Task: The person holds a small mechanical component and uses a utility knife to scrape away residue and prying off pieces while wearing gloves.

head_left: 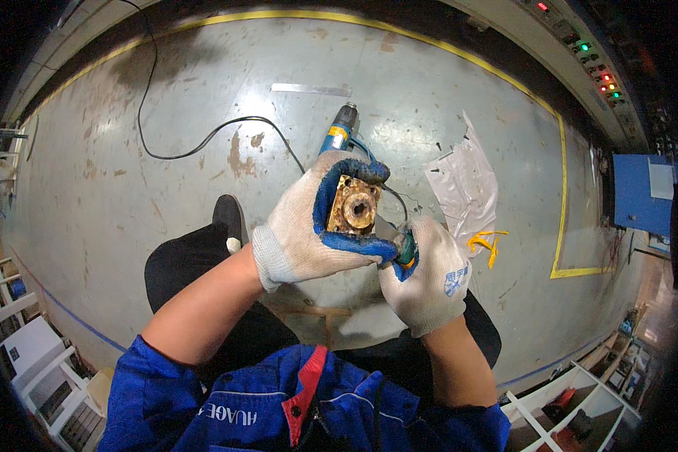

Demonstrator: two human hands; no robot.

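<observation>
My left hand (297, 215), in a white knit glove with blue-coated fingers, is wrapped round a rusty, square metal block (354, 207). A round hub with a dark hole stands out from the block's face, and bolt holes show at its corners. Close to the block's lower right corner, my right hand (427, 279), gloved the same way, is closed on a small green-handled tool (407, 250). Most of that tool is hidden in the fingers, so its kind cannot be made out. Just beyond my left hand a blue power drill (337, 133) lies on the floor.
A black cord (203, 143) curves across the grey floor (166, 196). Beyond the drill lies a flat metal strip (311, 90). To the right are a white plastic sheet (467, 181) with several screws, and an orange strap (487, 245). A white divided rack (580, 403) stands at lower right.
</observation>
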